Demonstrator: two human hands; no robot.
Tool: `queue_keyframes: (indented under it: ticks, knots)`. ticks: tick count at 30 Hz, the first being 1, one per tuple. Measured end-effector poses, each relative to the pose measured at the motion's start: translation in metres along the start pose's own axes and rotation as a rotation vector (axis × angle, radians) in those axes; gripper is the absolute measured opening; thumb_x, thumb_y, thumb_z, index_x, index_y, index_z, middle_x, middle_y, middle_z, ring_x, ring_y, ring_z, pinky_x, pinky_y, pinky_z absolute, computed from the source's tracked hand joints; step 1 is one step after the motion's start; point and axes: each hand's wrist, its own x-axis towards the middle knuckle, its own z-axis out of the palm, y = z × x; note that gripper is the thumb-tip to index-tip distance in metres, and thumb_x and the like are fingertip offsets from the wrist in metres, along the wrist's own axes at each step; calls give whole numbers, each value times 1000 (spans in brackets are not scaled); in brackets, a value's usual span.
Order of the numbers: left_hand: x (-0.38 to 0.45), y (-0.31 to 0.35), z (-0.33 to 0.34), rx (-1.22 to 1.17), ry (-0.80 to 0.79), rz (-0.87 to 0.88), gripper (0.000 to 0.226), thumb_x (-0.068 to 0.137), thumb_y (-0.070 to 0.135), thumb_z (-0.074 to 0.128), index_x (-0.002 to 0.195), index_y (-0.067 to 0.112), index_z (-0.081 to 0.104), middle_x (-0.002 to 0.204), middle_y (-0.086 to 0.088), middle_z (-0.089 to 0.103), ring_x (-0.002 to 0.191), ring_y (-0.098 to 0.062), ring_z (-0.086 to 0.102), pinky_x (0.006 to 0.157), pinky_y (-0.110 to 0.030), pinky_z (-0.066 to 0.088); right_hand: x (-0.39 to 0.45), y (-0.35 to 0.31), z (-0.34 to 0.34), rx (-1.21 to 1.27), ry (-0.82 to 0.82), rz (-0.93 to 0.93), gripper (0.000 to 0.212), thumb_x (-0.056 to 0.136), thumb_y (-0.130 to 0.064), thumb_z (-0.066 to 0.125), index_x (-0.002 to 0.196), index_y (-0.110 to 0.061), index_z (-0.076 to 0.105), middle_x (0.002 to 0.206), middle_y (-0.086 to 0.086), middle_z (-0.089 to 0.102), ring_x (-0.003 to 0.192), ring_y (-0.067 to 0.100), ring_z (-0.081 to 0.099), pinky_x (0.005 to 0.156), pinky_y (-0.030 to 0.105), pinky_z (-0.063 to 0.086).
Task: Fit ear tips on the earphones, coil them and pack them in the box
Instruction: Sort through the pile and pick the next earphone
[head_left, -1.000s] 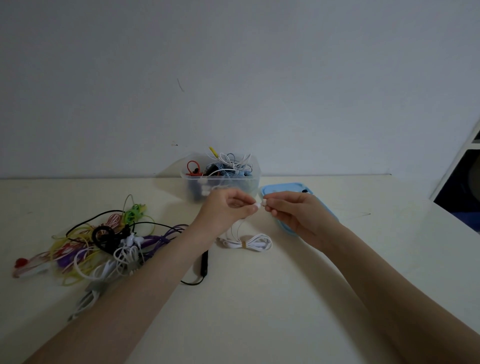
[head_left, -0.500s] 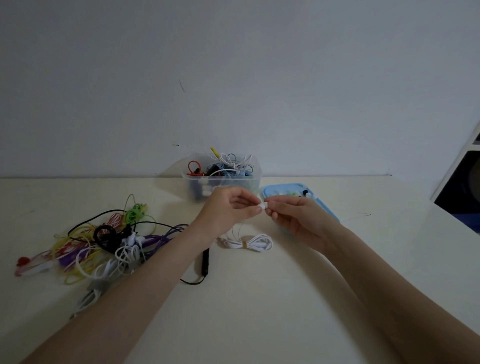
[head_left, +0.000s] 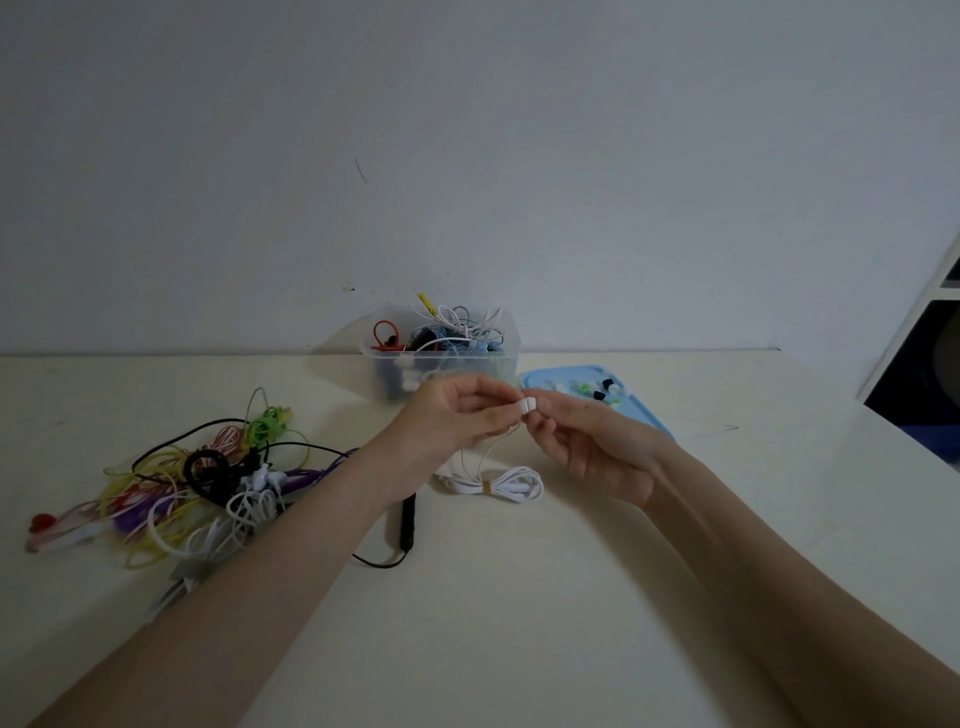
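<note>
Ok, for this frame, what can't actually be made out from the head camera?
- Whether the white ear tip is seated on the earbud: too small, fingertips of the left hand and right hand cover the join.
- The loose tips on the blue lid: too small to count.
- Lower contents of the clear box: left hand hides the front.
- The dark shelf: cut off by the right edge.

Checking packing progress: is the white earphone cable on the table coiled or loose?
Coiled. The white earphone cable lies on the table in a bundle cinched by a tan tie, one strand rising to the left hand.
</note>
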Motion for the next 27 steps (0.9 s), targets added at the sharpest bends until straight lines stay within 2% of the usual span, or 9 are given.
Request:
queue_keyframes:
  ticks: [11,14,17,20,22,24,25,27]
  knots:
    - [3,-2,-1,-11,35,-45,12,78,5,68,90,8,65,74,0,70,68,-5,63,68,-15,51,1,0,-1,24,39,-40,17,73,-2,61,91,-1,63,75,6,65,61,7,64,57,12,53]
    - [4,-1,-3,57,63,-42,11,79,6,68,90,7,66,79,-3,69,71,-7,63,70,-15,53,1,-1,0,-116,78,-85,7,84,-2,57,88,-2,64,72,5,63,59,6,62,55,12,51]
    - [4,3,-6,59,119,-52,8,80,3,66,86,9,65,81,-5,69,70,-8,63,69,-15,54,-3,-7,1,-281,170,-199,11,88,-4,56,84,-3,65,72,6,63,58,8,61,54,14,50]
    - [4,5,-11,91,144,-82,10,78,6,70,85,11,65,78,-1,68,71,-7,63,68,-14,53,-10,-10,6,-709,179,-283,13,90,-12,57,83,-8,67,78,1,64,67,9,60,58,16,46]
    - [2,7,-15,151,159,-106,12,76,12,73,85,13,65,77,1,67,73,-6,62,71,-16,51,-12,-5,13,-1175,75,-258,5,83,-23,66,84,-18,68,82,-7,65,72,6,56,64,16,42]
    - [0,8,-20,201,176,-136,13,75,14,74,84,14,65,76,3,67,73,-6,61,71,-17,49,-8,7,18,-1643,-43,-245,19,76,-31,73,92,-23,69,88,-11,62,75,5,51,65,11,38]
    - [-1,9,-23,218,183,-151,14,75,15,74,85,13,65,77,3,67,73,-6,61,70,-17,49,-6,12,20,-1765,-86,-269,21,76,-29,73,96,-21,69,90,-9,61,75,5,50,63,8,35]
    - [-1,12,-28,239,206,-157,18,76,15,74,89,10,65,80,0,68,74,-8,61,67,-15,50,-3,15,25,-1807,-113,-351,16,79,-18,69,95,-16,70,90,-4,66,74,4,50,61,8,35]
